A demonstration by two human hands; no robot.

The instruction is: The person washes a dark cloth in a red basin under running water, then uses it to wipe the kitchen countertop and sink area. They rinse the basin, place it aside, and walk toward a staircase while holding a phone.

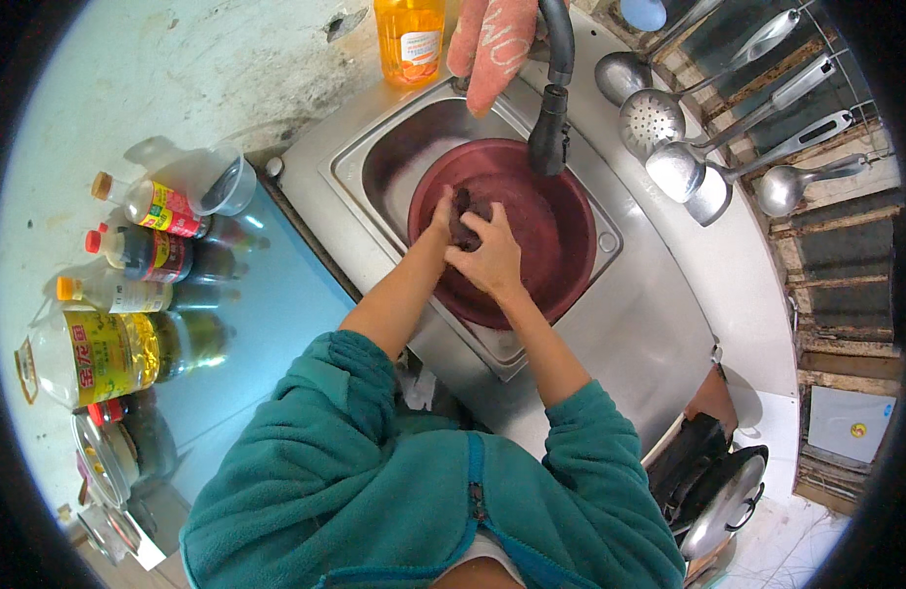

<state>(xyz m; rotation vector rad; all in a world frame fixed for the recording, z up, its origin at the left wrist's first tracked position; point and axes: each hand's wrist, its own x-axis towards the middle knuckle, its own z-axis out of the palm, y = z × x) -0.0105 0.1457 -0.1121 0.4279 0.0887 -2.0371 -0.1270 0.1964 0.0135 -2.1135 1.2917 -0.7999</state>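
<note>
A dark reddish-brown clump (465,233), too unclear to name exactly, is held between my two hands over a dark red plastic basin (557,239). My left hand (441,218) grips its left side, partly hidden behind the clump. On the right, my right hand (488,252) curls its fingers and thumb around it. Water seems to lie in the basin, with small dark bits near its lower side. The basin sits in a stainless steel sink (392,163). Above the basin's far right rim hangs the black faucet head (549,136).
Behind the sink stand an orange detergent bottle (411,44) and hanging pink-orange gloves (493,55). Sauce bottles (166,254) and a large oil jug (111,353) line the blue counter (276,287). Steel ladles (653,121) hang at right. A lidded wok (725,508) is lower right.
</note>
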